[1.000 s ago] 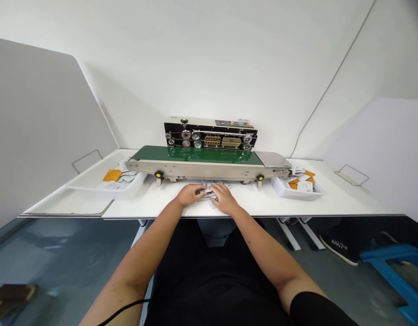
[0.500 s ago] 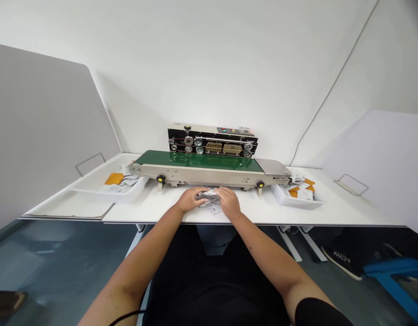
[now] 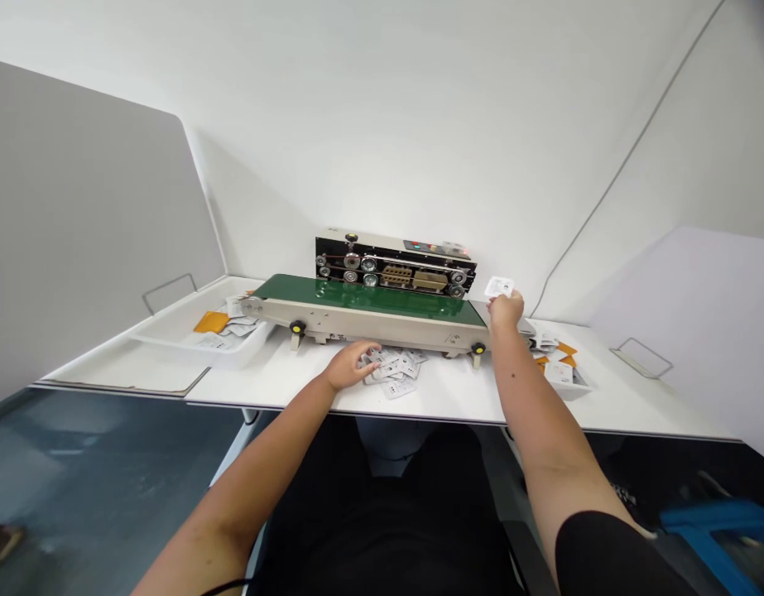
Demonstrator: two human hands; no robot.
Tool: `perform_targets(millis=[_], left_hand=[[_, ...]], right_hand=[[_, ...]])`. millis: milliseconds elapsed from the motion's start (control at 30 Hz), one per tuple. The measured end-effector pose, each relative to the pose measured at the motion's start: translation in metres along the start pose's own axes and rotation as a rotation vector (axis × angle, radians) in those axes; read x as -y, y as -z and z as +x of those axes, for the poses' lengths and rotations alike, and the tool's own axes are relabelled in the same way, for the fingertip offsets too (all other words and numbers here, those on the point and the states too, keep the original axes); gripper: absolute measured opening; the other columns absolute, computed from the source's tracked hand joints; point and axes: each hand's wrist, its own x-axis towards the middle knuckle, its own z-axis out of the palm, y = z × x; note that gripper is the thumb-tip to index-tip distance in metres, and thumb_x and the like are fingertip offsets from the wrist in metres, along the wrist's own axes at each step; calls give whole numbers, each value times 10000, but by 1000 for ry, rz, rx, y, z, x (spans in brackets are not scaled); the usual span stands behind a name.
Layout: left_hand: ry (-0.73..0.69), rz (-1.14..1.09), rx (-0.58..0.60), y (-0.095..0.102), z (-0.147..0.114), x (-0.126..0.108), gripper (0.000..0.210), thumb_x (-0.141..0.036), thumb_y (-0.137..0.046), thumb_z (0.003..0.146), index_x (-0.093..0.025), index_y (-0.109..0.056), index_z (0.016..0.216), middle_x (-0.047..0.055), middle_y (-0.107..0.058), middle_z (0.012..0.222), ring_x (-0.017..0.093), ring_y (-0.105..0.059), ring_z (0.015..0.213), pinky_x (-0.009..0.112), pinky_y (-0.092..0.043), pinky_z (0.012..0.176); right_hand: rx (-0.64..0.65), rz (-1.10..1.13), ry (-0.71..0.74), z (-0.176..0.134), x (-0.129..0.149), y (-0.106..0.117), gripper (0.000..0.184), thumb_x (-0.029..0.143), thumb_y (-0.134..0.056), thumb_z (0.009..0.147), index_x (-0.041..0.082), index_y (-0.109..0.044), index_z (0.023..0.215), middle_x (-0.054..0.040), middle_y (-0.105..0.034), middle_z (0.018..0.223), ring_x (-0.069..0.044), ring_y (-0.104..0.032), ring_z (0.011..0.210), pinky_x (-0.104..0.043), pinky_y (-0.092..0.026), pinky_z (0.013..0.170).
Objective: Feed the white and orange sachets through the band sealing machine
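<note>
My right hand (image 3: pixel 507 310) is raised at the right end of the sealing machine, pinching a small white printed packet (image 3: pixel 499 286) by its lower edge. The packet stands up above the metal end plate of the conveyor. My left hand (image 3: pixel 350 365) rests on the table at the left edge of a loose pile of white packets (image 3: pixel 399 370). Its thumb and fingers are apart and curved beside the pile, with nothing visibly gripped. The band sealing machine (image 3: pixel 394 266) with its green conveyor belt (image 3: pixel 362 295) stands behind the pile.
On the left a white tray (image 3: pixel 233 358) holds white packets and an orange packet (image 3: pixel 212 321). Another tray (image 3: pixel 574 389) at the right holds white and orange packets, partly hidden by my right forearm. Panels with wire handles (image 3: pixel 642 364) flank the table.
My right hand has moved from the pile up and right to the machine's end, now holding a packet. My left hand stays beside the pile, which is more exposed. The view has shifted slightly.
</note>
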Motion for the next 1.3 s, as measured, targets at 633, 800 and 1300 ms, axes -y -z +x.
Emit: perform_targets(millis=[633, 800, 1300], left_hand=[[-122, 68, -14, -4, 3, 5, 277, -383, -601, 921, -182, -675, 1098, 113, -694, 1124, 241, -629, 1061, 381, -478, 962], [-125, 129, 133, -10, 2, 10, 442, -430, -666, 869, -200, -642, 1246, 123, -630, 1327, 280, -564, 1234, 411, -423, 1066], [-75, 190, 148, -18, 0, 13, 535, -292, -720, 795, -209, -602, 1310, 103, -674, 1258, 269, -611, 1173, 396, -442, 1051]], right_hand=[[382, 14, -195, -25, -10, -53, 96, 162, -659, 809, 138, -645, 900, -12, -607, 680, -102, -537, 543, -207, -469, 505], [80, -167, 532, -93, -18, -23, 286, 240, -514, 879, 175, -678, 1104, -73, -645, 971, -186, -595, 851, -328, -501, 811], [1020, -639, 759, -229, -108, -8, 495, 320, -605, 896, 219, -576, 1379, -91, -570, 1411, -276, -438, 1367, -475, -281, 1165]])
